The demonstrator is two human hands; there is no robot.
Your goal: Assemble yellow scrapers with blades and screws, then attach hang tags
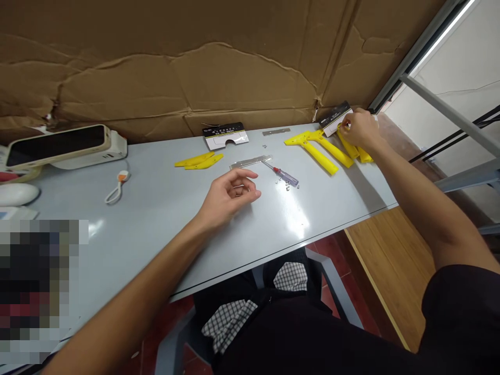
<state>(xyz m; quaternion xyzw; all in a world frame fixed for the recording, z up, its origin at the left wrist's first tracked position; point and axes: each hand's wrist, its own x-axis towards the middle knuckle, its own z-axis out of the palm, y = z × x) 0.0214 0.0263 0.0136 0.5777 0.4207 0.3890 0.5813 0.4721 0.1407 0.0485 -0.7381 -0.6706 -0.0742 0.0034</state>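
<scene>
My left hand (pixel 231 195) hovers over the table with curled fingers and a gap between thumb and forefinger; it holds nothing. At the far right, my right hand (pixel 360 128) is closed beside a black-and-white card (pixel 335 119) and above yellow plastic handles (pixel 321 158). Its fingertips pinch at the top of one handle, but what they hold is hidden. Between the hands lie a screwdriver (pixel 288 177) with a clear purple handle, several small nuts (pixel 287 185) and a thin metal blade strip (pixel 250 162). Two slim yellow plastic pieces (pixel 199 161) rest to the left.
Another card (pixel 225 136) and a second metal strip (pixel 276 132) lie by the cardboard wall (pixel 195 78). At left are a phone (pixel 58 146) on a white device, a looped white cord (pixel 117 187) and a white mouse (pixel 17 194). A metal frame (pixel 449 104) borders the right side.
</scene>
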